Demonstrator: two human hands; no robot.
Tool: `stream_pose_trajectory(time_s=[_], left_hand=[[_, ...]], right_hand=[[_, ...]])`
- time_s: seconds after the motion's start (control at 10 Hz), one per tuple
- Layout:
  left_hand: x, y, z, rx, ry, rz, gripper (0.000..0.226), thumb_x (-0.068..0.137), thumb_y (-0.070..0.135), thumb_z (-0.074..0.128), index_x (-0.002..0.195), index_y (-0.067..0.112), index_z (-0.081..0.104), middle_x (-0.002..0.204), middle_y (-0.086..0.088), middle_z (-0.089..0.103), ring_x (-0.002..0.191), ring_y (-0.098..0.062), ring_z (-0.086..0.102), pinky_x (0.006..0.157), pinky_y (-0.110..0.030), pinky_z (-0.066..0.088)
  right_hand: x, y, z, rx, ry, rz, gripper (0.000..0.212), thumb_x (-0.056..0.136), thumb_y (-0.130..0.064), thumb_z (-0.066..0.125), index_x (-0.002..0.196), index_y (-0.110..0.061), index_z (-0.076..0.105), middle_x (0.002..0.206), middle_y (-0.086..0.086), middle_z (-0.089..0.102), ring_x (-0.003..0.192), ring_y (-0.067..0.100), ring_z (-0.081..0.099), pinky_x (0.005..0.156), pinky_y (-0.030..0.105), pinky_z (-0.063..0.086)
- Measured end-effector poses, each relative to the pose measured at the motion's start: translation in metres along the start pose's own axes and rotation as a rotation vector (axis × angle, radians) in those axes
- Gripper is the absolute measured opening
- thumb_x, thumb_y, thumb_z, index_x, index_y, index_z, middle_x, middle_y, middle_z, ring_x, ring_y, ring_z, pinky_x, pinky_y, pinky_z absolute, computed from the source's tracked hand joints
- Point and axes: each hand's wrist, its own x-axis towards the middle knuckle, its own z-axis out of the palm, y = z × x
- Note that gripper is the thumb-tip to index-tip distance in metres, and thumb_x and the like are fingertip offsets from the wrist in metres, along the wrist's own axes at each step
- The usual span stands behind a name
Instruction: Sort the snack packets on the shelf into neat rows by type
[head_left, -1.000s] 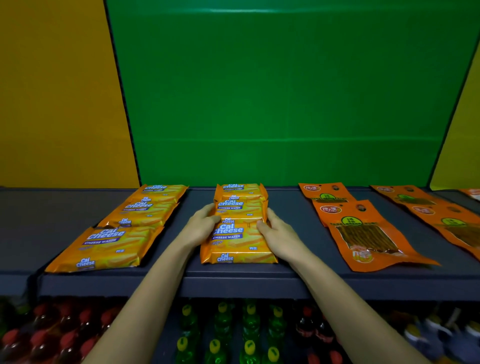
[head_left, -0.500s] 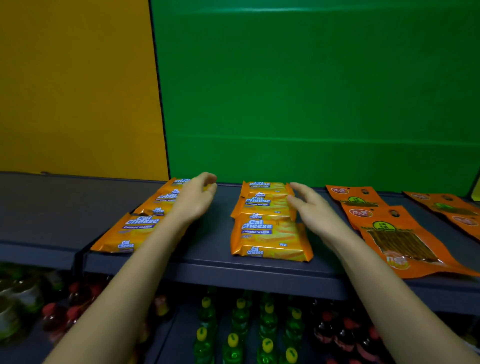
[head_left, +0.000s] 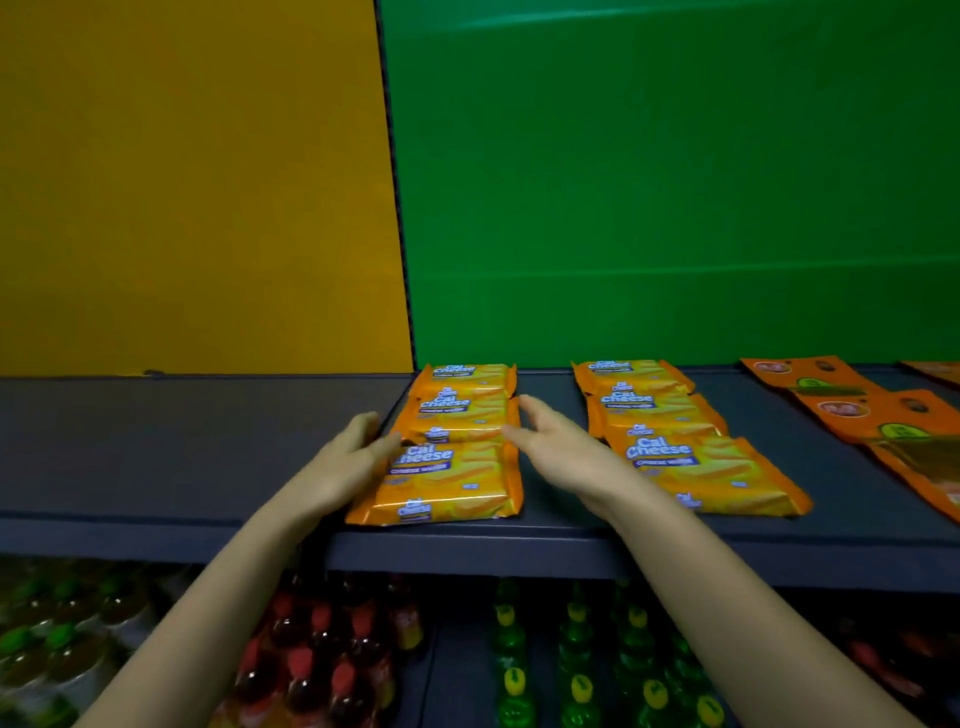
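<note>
Two rows of orange Cal Cheese wafer packets lie on the dark grey shelf (head_left: 156, 457). The left row (head_left: 457, 441) has three overlapping packets running front to back; the right row (head_left: 670, 441) has three as well. My left hand (head_left: 348, 462) rests flat against the left edge of the left row, fingers apart. On the row's right edge is my right hand (head_left: 561, 447), fingers spread and pointing back. Neither hand grips a packet. Orange strip-snack pouches (head_left: 857, 410) lie at the far right.
A yellow panel (head_left: 197, 182) and a green panel (head_left: 675, 182) form the back wall. Below the shelf stand red-capped bottles (head_left: 322, 670), green bottles with yellow caps (head_left: 576, 670) and green-capped bottles (head_left: 47, 654). Bare shelf surface stretches to the left of the packets.
Both hands left the right Cal Cheese row and moved to the left row, now flanking it on either side. The view has shifted left, and the left row looks straighter.
</note>
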Motion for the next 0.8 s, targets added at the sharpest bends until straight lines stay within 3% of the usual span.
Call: stream_pose_trajectory(time_s=[0.1,0.2,0.3,0.4,0.5,0.6,0.7,0.8], left_hand=[[-0.009,-0.006,0.003,0.014,-0.121,0.057,0.052,0.096,0.04,0.041,0.143,0.025,0.025,0.122,0.005,0.047,0.094,-0.009,0.053,0.079,-0.021,0.041],[-0.005,-0.007,0.003,0.004,-0.125,0.11,0.048,0.096,0.037,0.04,0.142,0.024,0.028,0.117,0.004,0.049,0.086,-0.005,0.053,0.068,-0.016,0.041],[0.001,-0.008,0.001,-0.029,-0.126,0.124,0.051,0.096,0.035,0.042,0.143,0.02,0.027,0.131,-0.004,0.05,0.093,-0.012,0.055,0.078,-0.023,0.043],[0.005,-0.009,0.001,-0.036,-0.132,0.141,0.053,0.096,0.033,0.044,0.143,0.017,0.027,0.134,-0.006,0.05,0.096,-0.014,0.056,0.082,-0.027,0.046],[0.01,-0.011,0.001,0.018,-0.116,0.147,0.051,0.095,0.034,0.044,0.141,0.016,0.031,0.136,-0.008,0.048,0.107,-0.02,0.057,0.093,-0.036,0.048],[0.011,-0.011,0.0,0.039,-0.112,0.15,0.05,0.095,0.034,0.045,0.139,0.013,0.035,0.137,-0.009,0.047,0.116,-0.023,0.054,0.096,-0.037,0.046],[0.011,-0.011,-0.005,0.096,-0.001,0.259,0.048,0.095,0.03,0.046,0.137,0.008,0.039,0.142,-0.011,0.044,0.126,-0.024,0.044,0.103,-0.036,0.038],[0.009,0.002,-0.028,-0.019,0.157,0.397,0.046,0.095,0.026,0.048,0.137,0.008,0.041,0.14,-0.006,0.046,0.129,-0.02,0.042,0.103,-0.025,0.036]], right_hand=[[-0.002,0.006,0.022,0.06,0.035,0.049,0.034,0.097,-0.016,0.041,0.13,-0.019,0.045,0.134,0.003,0.051,0.122,0.019,0.051,0.106,0.037,0.04],[-0.003,0.009,0.034,0.027,0.093,0.045,0.037,0.096,-0.016,0.041,0.133,-0.019,0.043,0.139,0.003,0.047,0.127,0.021,0.047,0.109,0.042,0.036],[-0.005,0.004,0.04,-0.058,0.184,0.072,0.042,0.097,-0.014,0.041,0.139,-0.014,0.037,0.144,0.003,0.04,0.131,0.02,0.04,0.112,0.034,0.03],[-0.005,0.003,0.043,-0.125,0.222,0.071,0.042,0.097,-0.011,0.04,0.139,-0.011,0.036,0.142,0.006,0.042,0.129,0.02,0.041,0.104,0.025,0.031],[-0.005,0.004,0.046,-0.129,0.265,0.072,0.043,0.096,-0.01,0.042,0.139,-0.01,0.037,0.142,0.007,0.044,0.129,0.021,0.043,0.105,0.029,0.032],[-0.007,0.001,0.046,-0.103,0.258,0.106,0.043,0.095,-0.012,0.043,0.138,-0.016,0.041,0.139,0.004,0.049,0.124,0.022,0.048,0.107,0.036,0.037],[-0.014,-0.003,0.037,-0.102,0.249,0.088,0.042,0.096,-0.013,0.044,0.138,-0.014,0.041,0.134,-0.003,0.047,0.131,0.019,0.042,0.11,0.032,0.032],[-0.029,-0.014,0.013,-0.121,0.351,-0.024,0.05,0.097,-0.011,0.044,0.144,-0.011,0.03,0.149,-0.002,0.033,0.14,0.012,0.026,0.116,0.026,0.019]])
